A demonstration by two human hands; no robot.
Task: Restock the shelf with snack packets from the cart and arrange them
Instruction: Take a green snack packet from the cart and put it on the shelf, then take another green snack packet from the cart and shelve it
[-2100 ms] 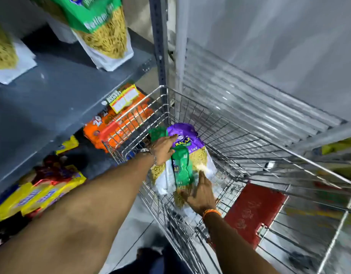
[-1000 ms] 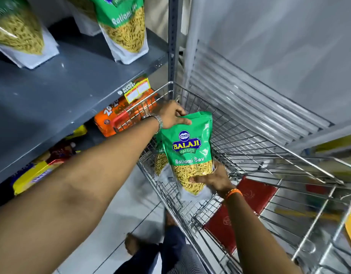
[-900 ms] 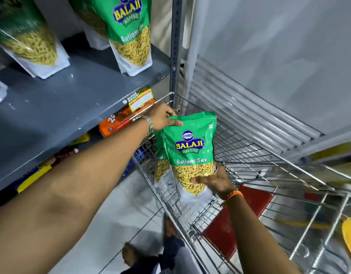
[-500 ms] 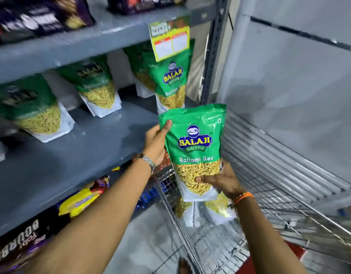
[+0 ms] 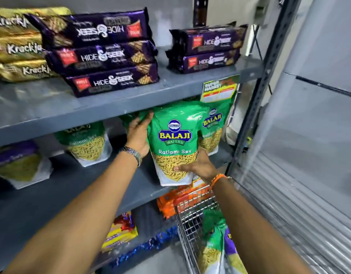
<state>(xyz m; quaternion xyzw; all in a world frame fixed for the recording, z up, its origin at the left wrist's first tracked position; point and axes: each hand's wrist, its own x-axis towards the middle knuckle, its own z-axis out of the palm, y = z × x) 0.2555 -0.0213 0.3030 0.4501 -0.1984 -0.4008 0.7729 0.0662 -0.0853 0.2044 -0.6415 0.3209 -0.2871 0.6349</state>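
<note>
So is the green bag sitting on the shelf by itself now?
No, the left hand and right hand both hold the green bag up.

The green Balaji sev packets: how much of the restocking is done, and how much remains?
Done: a few green sev packets already stand on the grey metal middle shelf. In hand: the left hand and right hand hold one green Ratlami Sev packet at the shelf front, not yet set down. Left: more packets lie in the wire cart.
</note>
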